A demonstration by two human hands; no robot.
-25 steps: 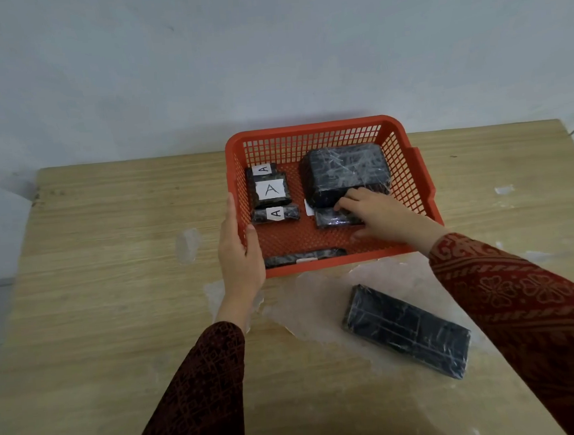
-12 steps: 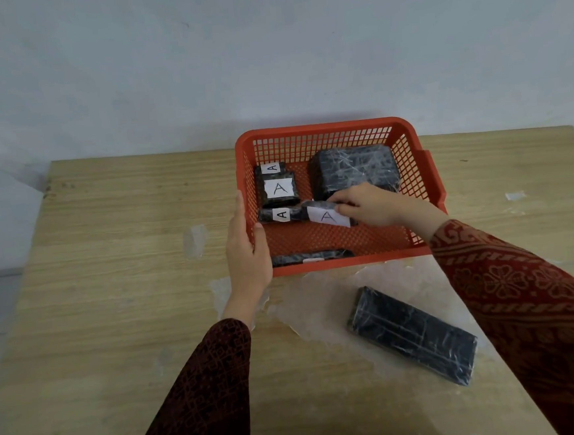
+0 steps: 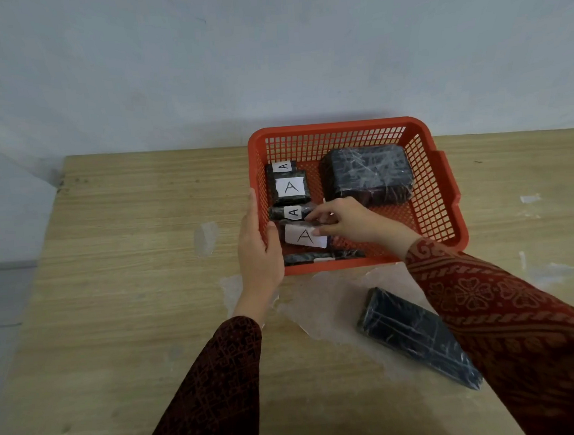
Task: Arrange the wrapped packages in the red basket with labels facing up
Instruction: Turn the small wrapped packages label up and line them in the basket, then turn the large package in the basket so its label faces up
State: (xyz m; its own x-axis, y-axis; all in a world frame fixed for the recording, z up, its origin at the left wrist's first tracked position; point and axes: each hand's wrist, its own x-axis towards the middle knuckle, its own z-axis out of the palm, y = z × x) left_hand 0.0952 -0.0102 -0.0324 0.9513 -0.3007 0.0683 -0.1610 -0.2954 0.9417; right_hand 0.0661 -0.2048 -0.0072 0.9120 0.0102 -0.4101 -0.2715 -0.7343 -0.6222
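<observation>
Nearest, a long wrapped package [image 3: 417, 339] lies on the wooden table [image 3: 130, 298] just in front of the red basket [image 3: 449, 201], no label showing. The left hand [image 3: 259, 250] clasps the basket's near-left rim, thumb inside. The right hand [image 3: 346, 221] reaches in – fingers pinched on a labelled package [image 3: 302, 236], its "A" facing up. Beyond it sit three smaller "A" packages [image 3: 288, 188]; the big unlabelled bundle [image 3: 366, 175] fills the basket's far right.

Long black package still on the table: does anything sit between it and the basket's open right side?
Nothing on the table does, but the right hand and its sleeve cross above that path. The long package would also have to clear the red basket rim.
</observation>
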